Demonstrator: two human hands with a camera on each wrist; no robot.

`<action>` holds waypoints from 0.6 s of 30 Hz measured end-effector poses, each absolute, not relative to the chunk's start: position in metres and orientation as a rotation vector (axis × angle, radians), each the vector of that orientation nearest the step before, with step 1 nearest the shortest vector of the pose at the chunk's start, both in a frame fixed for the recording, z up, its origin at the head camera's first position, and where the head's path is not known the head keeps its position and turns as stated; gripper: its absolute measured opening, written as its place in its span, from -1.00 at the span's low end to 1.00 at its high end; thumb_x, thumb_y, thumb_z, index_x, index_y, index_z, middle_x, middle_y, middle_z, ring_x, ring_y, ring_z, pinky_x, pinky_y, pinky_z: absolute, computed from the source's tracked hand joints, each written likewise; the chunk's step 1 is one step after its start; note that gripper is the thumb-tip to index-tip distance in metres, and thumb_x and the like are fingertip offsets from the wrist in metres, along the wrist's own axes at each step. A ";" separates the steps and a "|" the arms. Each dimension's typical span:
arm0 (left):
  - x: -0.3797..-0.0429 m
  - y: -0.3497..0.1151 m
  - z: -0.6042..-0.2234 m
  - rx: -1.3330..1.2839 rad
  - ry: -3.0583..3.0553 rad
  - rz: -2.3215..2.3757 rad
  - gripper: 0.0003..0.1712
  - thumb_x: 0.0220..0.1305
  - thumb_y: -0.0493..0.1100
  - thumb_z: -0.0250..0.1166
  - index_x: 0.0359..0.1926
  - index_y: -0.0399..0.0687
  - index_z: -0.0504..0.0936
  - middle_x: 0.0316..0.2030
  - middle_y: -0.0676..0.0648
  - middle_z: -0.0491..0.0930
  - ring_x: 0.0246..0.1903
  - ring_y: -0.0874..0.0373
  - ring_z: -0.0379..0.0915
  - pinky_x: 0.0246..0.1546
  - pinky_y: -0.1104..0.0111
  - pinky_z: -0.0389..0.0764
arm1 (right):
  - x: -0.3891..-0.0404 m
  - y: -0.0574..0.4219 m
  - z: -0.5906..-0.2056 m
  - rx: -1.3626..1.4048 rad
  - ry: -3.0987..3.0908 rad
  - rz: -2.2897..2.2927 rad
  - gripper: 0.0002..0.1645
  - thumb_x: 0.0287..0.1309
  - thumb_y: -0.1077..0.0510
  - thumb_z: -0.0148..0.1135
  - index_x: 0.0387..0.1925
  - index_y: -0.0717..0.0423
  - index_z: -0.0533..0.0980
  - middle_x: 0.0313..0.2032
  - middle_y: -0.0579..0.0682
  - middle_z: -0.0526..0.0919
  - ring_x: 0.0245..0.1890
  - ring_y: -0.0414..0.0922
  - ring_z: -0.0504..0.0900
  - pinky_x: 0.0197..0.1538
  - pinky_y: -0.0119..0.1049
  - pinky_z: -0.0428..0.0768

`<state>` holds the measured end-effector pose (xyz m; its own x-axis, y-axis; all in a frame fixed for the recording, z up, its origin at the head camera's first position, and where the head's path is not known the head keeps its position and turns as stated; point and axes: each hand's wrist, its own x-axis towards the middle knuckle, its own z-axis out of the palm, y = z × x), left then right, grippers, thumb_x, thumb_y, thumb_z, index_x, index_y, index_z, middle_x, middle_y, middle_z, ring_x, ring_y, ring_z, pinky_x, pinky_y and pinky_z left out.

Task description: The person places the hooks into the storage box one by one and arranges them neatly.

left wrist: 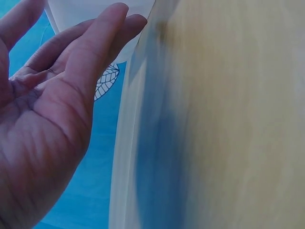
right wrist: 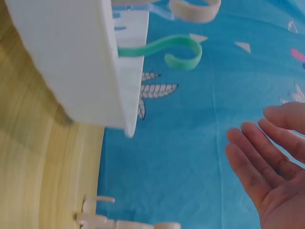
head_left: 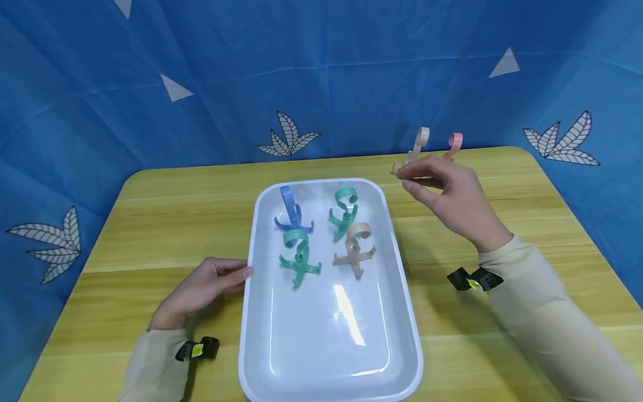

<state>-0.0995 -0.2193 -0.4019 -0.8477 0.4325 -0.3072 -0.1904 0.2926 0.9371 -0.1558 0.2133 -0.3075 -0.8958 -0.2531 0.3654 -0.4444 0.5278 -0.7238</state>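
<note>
Four-footed-looking plastic pieces with curled tops stand in the white tray point(head_left: 311, 346): a blue piece point(head_left: 291, 209), a back green piece point(head_left: 344, 215), a front green piece point(head_left: 300, 259) and a beige piece point(head_left: 354, 251). At the tray's left rim, my left hand point(head_left: 206, 287) touches the side with fingers nearly straight, as the left wrist view shows. My right hand point(head_left: 449, 192) hovers beyond the tray's right side, fingers loosely bent and holding nothing. Behind it on the table are a pale beige piece point(head_left: 421, 138) and a pink piece point(head_left: 455, 143), both partly hidden.
The wooden table point(head_left: 176, 218) extends on both sides of the tray. A blue cloth point(head_left: 226, 100) with leaf and triangle prints hangs along its back edge and sides. Each wrist carries a small black strap device point(head_left: 474, 279).
</note>
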 end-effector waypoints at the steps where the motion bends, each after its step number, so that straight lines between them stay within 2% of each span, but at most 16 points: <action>1: -0.100 -0.219 -0.402 0.217 2.052 1.595 -0.45 0.45 -0.08 0.20 0.23 -0.48 0.45 0.08 -0.35 0.56 0.03 -0.10 0.56 0.05 0.21 0.59 | -0.156 0.216 -0.308 0.557 -2.547 1.305 -0.76 0.27 0.25 0.30 -0.03 0.12 0.65 -0.09 -0.03 0.67 -0.12 -0.22 0.64 0.00 -0.52 0.58; 8: -0.099 -0.218 -0.403 0.212 2.060 1.600 -0.45 0.45 -0.08 0.20 0.22 -0.48 0.46 0.08 -0.35 0.56 0.05 -0.11 0.55 0.04 0.22 0.60 | -0.162 0.232 -0.317 0.345 -2.481 1.438 -0.71 0.32 0.22 0.24 0.04 0.21 0.60 -0.06 0.04 0.64 -0.08 -0.20 0.61 0.00 -0.51 0.58; 18: -0.099 -0.219 -0.402 0.195 2.049 1.606 -0.44 0.44 -0.08 0.21 0.23 -0.49 0.45 0.09 -0.36 0.55 0.06 -0.12 0.54 0.04 0.22 0.60 | -0.169 0.247 -0.323 0.253 -2.434 1.469 -0.68 0.33 0.23 0.23 0.08 0.20 0.58 -0.04 0.02 0.62 -0.04 -0.22 0.61 -0.05 -0.53 0.58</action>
<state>-0.0990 -0.2187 -0.4023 -0.8518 0.4206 -0.3123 -0.2027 0.2850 0.9368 -0.1693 0.2475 -0.3231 -0.9435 -0.0023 0.3313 -0.2942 0.4655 -0.8347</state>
